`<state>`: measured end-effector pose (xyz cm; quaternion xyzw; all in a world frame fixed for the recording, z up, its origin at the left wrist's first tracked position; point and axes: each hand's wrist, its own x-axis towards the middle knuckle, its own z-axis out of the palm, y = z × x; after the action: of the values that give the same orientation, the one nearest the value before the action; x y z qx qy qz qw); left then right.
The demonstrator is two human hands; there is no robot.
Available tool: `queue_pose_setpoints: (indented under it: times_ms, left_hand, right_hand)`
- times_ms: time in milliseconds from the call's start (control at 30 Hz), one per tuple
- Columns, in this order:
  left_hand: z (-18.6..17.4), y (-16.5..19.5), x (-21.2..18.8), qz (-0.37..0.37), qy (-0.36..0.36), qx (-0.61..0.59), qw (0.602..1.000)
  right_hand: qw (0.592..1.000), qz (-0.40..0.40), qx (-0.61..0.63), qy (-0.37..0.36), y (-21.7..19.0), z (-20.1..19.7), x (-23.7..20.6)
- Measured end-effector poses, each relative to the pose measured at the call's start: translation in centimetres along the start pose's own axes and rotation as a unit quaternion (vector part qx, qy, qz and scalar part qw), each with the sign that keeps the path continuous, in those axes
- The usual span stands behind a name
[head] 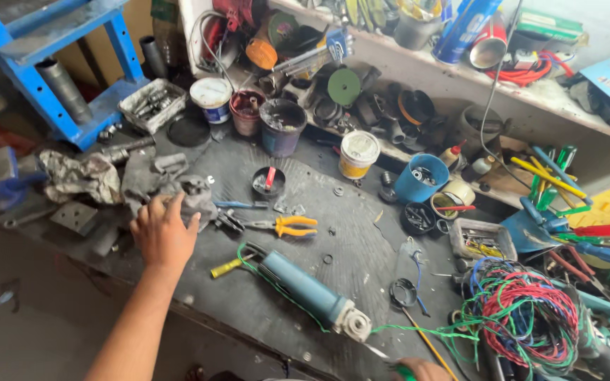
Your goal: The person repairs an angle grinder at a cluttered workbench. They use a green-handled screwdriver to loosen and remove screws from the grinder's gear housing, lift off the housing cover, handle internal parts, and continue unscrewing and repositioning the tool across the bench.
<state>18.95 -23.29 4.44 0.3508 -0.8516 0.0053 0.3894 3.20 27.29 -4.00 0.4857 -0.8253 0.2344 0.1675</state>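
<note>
The bench (248, 310) is dark, covered by a ribbed black mat and crowded with tools. At its far edge runs a shelf (460, 85) packed with tubs, discs and cans, and a blue metal frame (30, 77) stands at the far left. A tangle of red, green and blue wires (524, 310) is heaped on the right of the bench. A blue-grey angle grinder body (305, 289) lies slantwise near the middle front, with a green wire trailing from it toward the tangle. Grey rags (157, 183) are bunched at the left, beside a paler crumpled cloth (79, 176). The left hand (164, 233) reaches forward with fingers spread wide, its fingertips touching the near edge of the grey rags; it holds nothing. Orange-handled pliers (284, 226) lie just right of that hand, apart from it. The right hand (421, 369) barely shows at the bottom edge, seemingly pinching something green, though whether it grips I cannot tell.
</note>
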Motion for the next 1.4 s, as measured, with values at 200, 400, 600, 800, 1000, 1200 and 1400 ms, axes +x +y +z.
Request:
queue_pose_setpoints:
  times_ms: [200,400,600,800,1000,1200,1400]
  left_hand:
    - [0.0,-6.8,4.5,0.12,-0.112,-0.109,0.98]
    - [-8.9,-6.4,0.6,-0.034,-0.548,-0.432,0.715]
    - [-11.5,-7.8,4.5,0.142,-0.527,-0.583,0.602]
    - [-14.0,-8.9,6.7,0.394,-0.418,-0.62,0.534]
    - [-14.9,-9.7,6.5,0.447,-0.349,-0.632,0.528]
    - [-15.1,-8.5,4.7,0.488,-0.299,-0.628,0.528]
    - [-14.4,-6.1,3.5,0.496,-0.253,-0.599,0.576]
  right_hand:
    - [0.955,0.157,-0.107,0.227,-8.7,1.7,3.5]
    - [0.961,0.078,0.174,0.201,-25.3,6.5,14.3]
    - [0.809,0.022,0.574,-0.127,-33.5,3.9,20.2]
    - [0.541,0.095,0.835,0.015,-38.2,6.1,18.9]
    - [0.556,0.138,0.796,-0.197,-37.1,7.5,17.9]
    - [0.593,-0.01,0.793,-0.14,-37.0,8.1,18.3]
    - [0.617,0.06,0.784,-0.043,-37.9,5.7,18.6]
